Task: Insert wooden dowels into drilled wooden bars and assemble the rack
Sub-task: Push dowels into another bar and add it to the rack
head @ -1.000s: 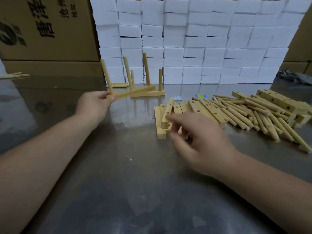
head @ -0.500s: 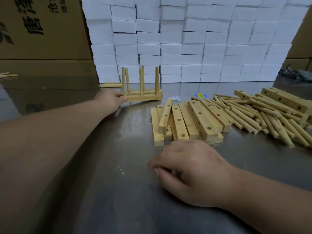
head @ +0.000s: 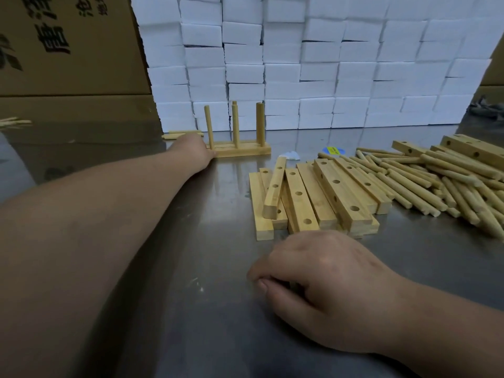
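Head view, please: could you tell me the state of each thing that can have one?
Pale wooden rack with upright dowels, standing on the steel table, dowels inserted.
Left hand, touching the rack's left end; grip unclear.
Right hand, fingers curled, resting on the table; contents hidden.
Drilled wooden bars, lying loose, holes empty.
Loose wooden dowels, heaped, uninserted.

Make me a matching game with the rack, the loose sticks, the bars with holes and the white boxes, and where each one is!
Things:
1. rack
2. loose dowels
3. drilled bars
4. white boxes

Places:
a. stacked like a wall at the back
b. heaped on the far right
c. right beside the left hand
d. just beyond the right hand

Pairs: 1-c, 2-b, 3-d, 4-a
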A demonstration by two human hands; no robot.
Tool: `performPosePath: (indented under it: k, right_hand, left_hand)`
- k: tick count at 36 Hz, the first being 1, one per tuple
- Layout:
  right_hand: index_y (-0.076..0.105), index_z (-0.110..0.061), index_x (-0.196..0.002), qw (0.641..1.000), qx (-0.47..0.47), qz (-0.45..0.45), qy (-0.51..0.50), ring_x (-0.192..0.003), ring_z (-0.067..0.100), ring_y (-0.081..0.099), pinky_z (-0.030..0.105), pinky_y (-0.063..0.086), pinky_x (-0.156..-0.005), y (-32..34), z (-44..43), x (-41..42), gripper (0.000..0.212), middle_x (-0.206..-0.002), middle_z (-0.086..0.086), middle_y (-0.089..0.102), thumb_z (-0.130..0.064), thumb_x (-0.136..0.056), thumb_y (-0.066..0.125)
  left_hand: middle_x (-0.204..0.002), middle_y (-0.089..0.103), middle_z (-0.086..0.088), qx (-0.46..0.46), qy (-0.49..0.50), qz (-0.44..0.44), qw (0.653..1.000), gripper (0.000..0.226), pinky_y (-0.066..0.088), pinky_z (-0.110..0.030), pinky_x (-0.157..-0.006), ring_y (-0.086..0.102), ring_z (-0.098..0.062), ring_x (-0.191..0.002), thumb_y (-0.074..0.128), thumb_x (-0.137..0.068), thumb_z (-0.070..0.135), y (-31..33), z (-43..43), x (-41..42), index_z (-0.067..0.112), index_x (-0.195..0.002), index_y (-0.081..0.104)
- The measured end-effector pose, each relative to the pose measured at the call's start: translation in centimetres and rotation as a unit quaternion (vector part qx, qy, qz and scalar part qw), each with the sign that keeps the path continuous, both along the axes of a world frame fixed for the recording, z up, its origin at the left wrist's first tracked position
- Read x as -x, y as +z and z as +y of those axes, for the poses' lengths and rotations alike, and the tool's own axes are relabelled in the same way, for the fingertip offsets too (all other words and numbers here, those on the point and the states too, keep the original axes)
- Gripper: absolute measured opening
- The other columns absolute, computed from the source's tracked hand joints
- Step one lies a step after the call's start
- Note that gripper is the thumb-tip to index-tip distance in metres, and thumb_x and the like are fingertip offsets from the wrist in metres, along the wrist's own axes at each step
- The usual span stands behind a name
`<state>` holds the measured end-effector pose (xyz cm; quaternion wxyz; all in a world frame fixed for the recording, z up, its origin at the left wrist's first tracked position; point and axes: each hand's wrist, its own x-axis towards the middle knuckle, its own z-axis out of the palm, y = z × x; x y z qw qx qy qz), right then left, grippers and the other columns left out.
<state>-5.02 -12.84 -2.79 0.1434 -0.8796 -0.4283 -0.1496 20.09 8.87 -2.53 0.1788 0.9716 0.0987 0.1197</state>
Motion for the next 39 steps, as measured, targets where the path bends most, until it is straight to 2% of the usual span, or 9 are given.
performPosePath:
  k: [5,13,20,27,29,31,33,37,39]
  right_hand:
    - [0.066,-0.019,-0.074,1.0,0.007,0.005,-0.002,-0.061,0.011,0.056,0.029,0.044,-0.052,0.0,-0.1,0.0,0.03,-0.062,-0.008,0.059,-0.032,-0.083,0.04]
    - [0.068,-0.019,-0.079,1.0,0.011,0.027,-0.005,-0.063,0.012,0.056,0.031,0.045,-0.054,0.2,-0.1,0.2,0.034,-0.065,-0.006,0.061,-0.032,-0.083,0.037]
    - [0.069,-0.014,-0.09,1.0,0.009,0.027,-0.003,-0.072,0.021,0.062,0.037,0.049,-0.063,0.2,0.1,0.2,0.031,-0.076,0.0,0.067,-0.028,-0.086,0.041]
    - [0.069,-0.012,-0.077,0.996,-0.061,-0.067,0.003,-0.053,0.021,0.056,0.03,0.045,-0.045,0.6,-0.1,0.7,0.033,-0.057,-0.001,0.06,-0.027,-0.084,0.039]
    - [0.069,-0.012,-0.083,0.992,-0.091,-0.083,-0.005,-0.053,0.022,0.058,0.032,0.047,-0.045,0.8,-0.4,0.6,0.033,-0.059,0.0,0.061,-0.028,-0.086,0.041]
    - [0.07,-0.012,-0.089,0.99,-0.107,-0.089,-0.007,-0.054,0.023,0.059,0.034,0.047,-0.045,0.9,-0.7,0.5,0.033,-0.061,0.001,0.063,-0.028,-0.086,0.041]
    - [0.07,-0.013,-0.089,0.988,-0.12,-0.096,-0.018,-0.053,0.021,0.058,0.033,0.047,-0.046,1.1,-0.9,0.4,0.034,-0.06,-0.001,0.061,-0.029,-0.086,0.041]
    - [0.071,-0.017,-0.095,0.97,-0.206,-0.075,-0.102,-0.068,0.021,0.063,0.037,0.051,-0.06,1.8,-1.3,0.3,0.03,-0.073,0.0,0.069,-0.03,-0.087,0.045]
    - [0.069,-0.022,-0.103,0.944,-0.268,-0.064,-0.183,-0.073,0.018,0.062,0.034,0.049,-0.066,2.4,-2.2,-0.5,0.029,-0.078,-0.003,0.07,-0.03,-0.088,0.046]
  left_hand:
    - [-0.082,0.066,-0.009,-0.017,0.005,0.007,1.0,0.031,0.04,-0.03,-0.053,0.062,-0.023,-0.071,0.055,-0.089,0.04,0.1,-0.4,0.1,0.01,-0.092,0.06]
    - [-0.076,0.051,-0.006,-0.045,0.026,-0.056,0.997,0.013,0.03,-0.028,-0.047,0.048,-0.02,-0.063,0.045,-0.092,0.017,0.4,-1.6,2.2,0.009,-0.094,0.055]
    - [-0.076,0.054,0.002,0.099,-0.067,-0.159,0.98,0.014,0.033,-0.026,-0.049,0.049,-0.013,-0.064,0.044,-0.092,0.022,2.0,-4.6,8.9,0.017,-0.088,0.057]
    - [-0.078,0.058,0.013,0.24,-0.154,-0.163,0.945,0.02,0.037,-0.024,-0.052,0.049,-0.006,-0.06,0.045,-0.091,0.024,1.8,-7.3,16.4,0.033,-0.075,0.054]
    - [-0.093,0.057,0.014,0.252,-0.173,-0.143,0.941,0.024,0.038,-0.023,-0.062,0.049,-0.005,-0.069,0.048,-0.09,0.021,0.9,-8.0,17.7,0.038,-0.075,0.055]
    - [-0.108,0.048,0.011,0.247,-0.194,-0.125,0.941,0.024,0.033,-0.021,-0.082,0.047,-0.006,-0.094,0.052,-0.089,0.019,0.1,-8.2,18.7,0.042,-0.084,0.059]
    - [-0.118,0.043,0.008,0.252,-0.235,-0.106,0.933,0.023,0.027,-0.018,-0.093,0.043,-0.009,-0.114,0.055,-0.09,0.018,-0.6,-8.2,19.4,0.039,-0.096,0.062]
    - [-0.151,0.026,0.004,0.189,-0.255,-0.042,0.947,0.037,0.021,-0.043,-0.114,0.022,-0.022,-0.14,0.051,-0.092,0.029,-0.9,-7.9,19.9,0.04,-0.127,0.053]
    - [-0.154,0.023,0.007,0.149,-0.254,-0.004,0.956,0.041,0.018,-0.043,-0.115,0.02,-0.023,-0.141,0.046,-0.094,0.038,-0.8,-8.0,19.9,0.045,-0.134,0.044]
